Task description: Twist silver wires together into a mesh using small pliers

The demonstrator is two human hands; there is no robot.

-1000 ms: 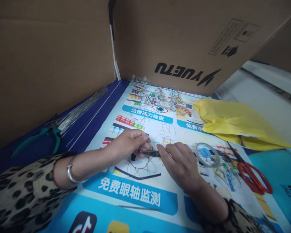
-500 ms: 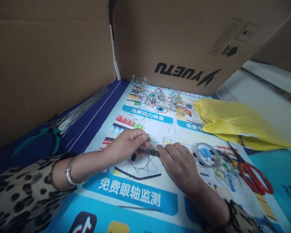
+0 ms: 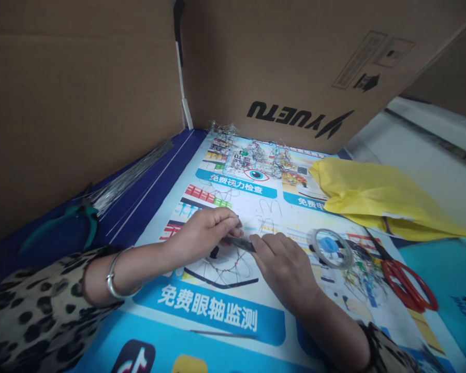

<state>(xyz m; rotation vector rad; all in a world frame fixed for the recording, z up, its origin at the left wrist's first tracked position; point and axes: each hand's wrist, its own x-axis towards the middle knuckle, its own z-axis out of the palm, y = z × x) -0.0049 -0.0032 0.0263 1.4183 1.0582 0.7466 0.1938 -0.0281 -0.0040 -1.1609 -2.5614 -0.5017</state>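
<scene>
My left hand (image 3: 207, 230) is closed, thumb and forefinger pinching a thin wire (image 3: 236, 264) whose fine loops hang below the fingers over the printed sheet. My right hand (image 3: 285, 267) is wrapped round small dark pliers (image 3: 244, 244). Their jaws point left and reach to my left fingertips, where the tips are partly hidden. Just beyond the hands lie bent wire shapes (image 3: 271, 208). A thin straight rod (image 3: 222, 333) rests on the sheet nearer to me.
Teal-handled pliers (image 3: 91, 223) and a bundle of straight wires (image 3: 134, 173) lie left. Tangled wire pieces (image 3: 279, 158) sit by the cardboard wall (image 3: 295, 62). On the right are a tape roll (image 3: 314, 248), red scissors (image 3: 409, 285) and a yellow bag (image 3: 373, 194).
My right hand has turned slightly and the pliers have tilted a little, their jaws still at my left fingertips. My left hand stays almost in place.
</scene>
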